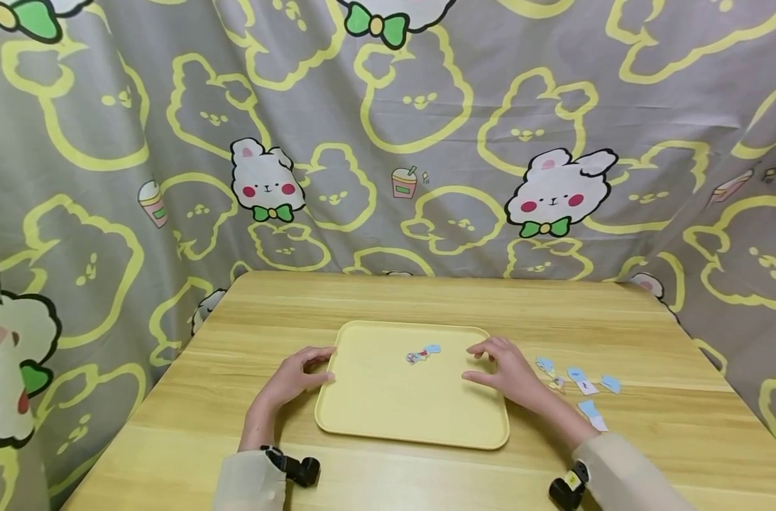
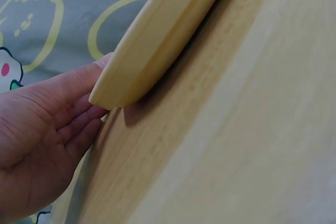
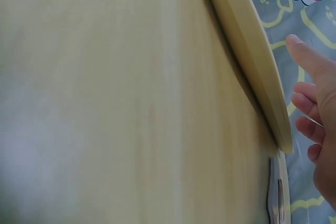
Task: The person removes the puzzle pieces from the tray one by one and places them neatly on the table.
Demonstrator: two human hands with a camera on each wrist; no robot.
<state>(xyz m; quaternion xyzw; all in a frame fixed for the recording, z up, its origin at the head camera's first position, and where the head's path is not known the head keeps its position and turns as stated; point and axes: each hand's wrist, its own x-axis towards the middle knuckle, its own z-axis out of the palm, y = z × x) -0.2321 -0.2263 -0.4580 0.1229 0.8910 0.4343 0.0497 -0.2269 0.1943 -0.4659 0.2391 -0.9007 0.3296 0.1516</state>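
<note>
A pale yellow tray [image 1: 375, 408] lies on the wooden table. My left hand [image 1: 293, 376] is at its left rim, thumb and fingers spread apart along the edge; in the left wrist view, the thumb tip meets the rim. My right hand [image 1: 499, 369] hovers over the tray's right side, its thumb and forefinger apart and nothing between them. On the tray, between the hands, lies a small cluster of flat printed pieces [image 1: 419, 356], one end light blue [image 1: 433, 348]. Their exact kind is too small to tell.
More small flat pieces lie on the table [image 1: 426, 475] right of the tray: a blue and yellow group [image 1: 545, 365], a blue and white pair [image 1: 576, 375], a blue one [image 1: 610, 384] and another [image 1: 589, 409] nearer me. A patterned curtain [image 1: 336, 106] surrounds the table.
</note>
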